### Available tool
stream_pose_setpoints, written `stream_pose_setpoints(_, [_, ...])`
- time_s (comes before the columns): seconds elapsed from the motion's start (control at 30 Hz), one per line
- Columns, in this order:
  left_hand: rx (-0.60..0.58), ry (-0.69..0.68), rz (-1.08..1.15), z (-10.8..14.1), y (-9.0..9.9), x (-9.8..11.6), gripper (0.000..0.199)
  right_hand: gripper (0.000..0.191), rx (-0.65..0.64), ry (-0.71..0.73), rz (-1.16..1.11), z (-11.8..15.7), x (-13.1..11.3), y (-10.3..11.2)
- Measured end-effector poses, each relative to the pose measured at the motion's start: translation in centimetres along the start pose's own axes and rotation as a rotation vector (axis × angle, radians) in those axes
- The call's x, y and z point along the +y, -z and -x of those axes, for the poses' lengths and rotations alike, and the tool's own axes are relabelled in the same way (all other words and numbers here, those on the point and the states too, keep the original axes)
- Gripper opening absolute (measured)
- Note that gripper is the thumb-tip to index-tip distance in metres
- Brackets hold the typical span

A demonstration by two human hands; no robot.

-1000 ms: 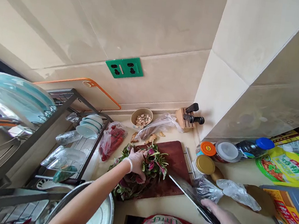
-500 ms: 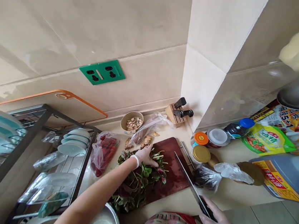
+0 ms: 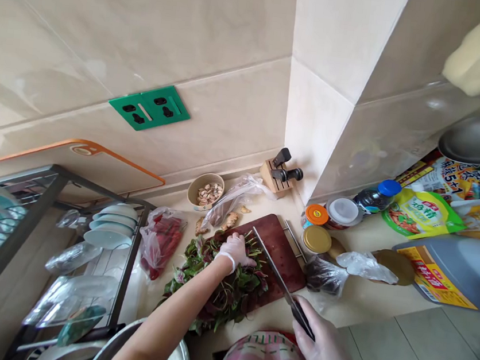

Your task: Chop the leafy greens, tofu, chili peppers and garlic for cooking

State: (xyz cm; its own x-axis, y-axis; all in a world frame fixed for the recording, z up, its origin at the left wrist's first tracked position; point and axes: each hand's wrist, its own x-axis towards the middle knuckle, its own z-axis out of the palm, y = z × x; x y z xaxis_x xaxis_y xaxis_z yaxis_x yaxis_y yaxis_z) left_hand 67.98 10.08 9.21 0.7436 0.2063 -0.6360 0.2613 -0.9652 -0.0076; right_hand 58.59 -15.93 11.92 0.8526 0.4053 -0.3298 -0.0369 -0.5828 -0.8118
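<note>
A large heap of green and purple leafy greens [image 3: 226, 297] covers the left part of the dark red cutting board [image 3: 287, 256] and spills over its edge. My left hand [image 3: 236, 249], in a clear glove, is closed over the bunch near its stem ends. Also gloved, my right hand [image 3: 326, 340] is wrapped round the black handle of a kitchen knife [image 3: 274, 268]. Its long blade points away from me and lies over the board, close beside the stems to the right of my left hand. Pieces of ginger [image 3: 230, 220] rest just behind the greens.
Behind are a bowl of garlic [image 3: 205, 192] and a knife block [image 3: 278, 176]. A bag of red peppers [image 3: 162, 243] lies left, beside the dish rack [image 3: 124, 282]. Jars [image 3: 317, 239], a seasoning pouch [image 3: 424, 214] and a big jug [image 3: 450, 273] stand right. A metal basin [image 3: 178, 358] is near me.
My right hand has brought the knife leftward, from the board's right side to beside the stems. My left hand stays on the greens. The whole view has shifted slightly.
</note>
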Motion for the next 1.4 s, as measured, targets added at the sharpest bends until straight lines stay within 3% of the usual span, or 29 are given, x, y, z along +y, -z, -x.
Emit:
stream_pose_setpoints(0.1, [-0.036,-0.022,0.01,-0.2,0.4,-0.8,0.098,0.049,-0.025,0.013,0.04,-0.9,-0.7,-1.2])
stream_pose_setpoints(0.27, [-0.149,-0.146,-0.038,0.4,0.6,-1.6,0.132,0.049,-0.075,-0.023,0.088,-2.1,-1.0,-2.5])
stream_pose_setpoints(0.37, [-0.079,-0.066,-0.168,1.2,-0.1,-0.3,0.139,0.048,-0.068,-0.046,0.061,-2.2,-1.1,-2.6])
stream_pose_setpoints(0.5, [0.062,0.013,-0.215,1.7,-1.1,1.2,0.117,0.048,-0.046,-0.054,0.031,-2.0,-1.0,-2.7])
stream_pose_setpoints(0.77, [0.06,0.017,-0.161,1.0,-1.3,0.8,0.086,0.052,0.0,-0.062,0.104,-1.4,-0.5,-3.1])
stream_pose_setpoints(1.07, [0.043,0.01,-0.155,0.9,-0.9,1.2,0.08,0.049,-0.094,-0.08,0.189,-2.3,-2.1,-3.4])
stream_pose_setpoints(1.23, [0.037,-0.028,-0.141,0.9,-1.0,0.8,0.076,0.039,-0.161,-0.136,0.313,-4.4,-3.3,-3.6])
stream_pose_setpoints(1.4, [0.044,-0.027,-0.132,1.0,-1.1,1.0,0.08,0.033,-0.202,-0.151,0.365,-6.6,-3.0,-5.2])
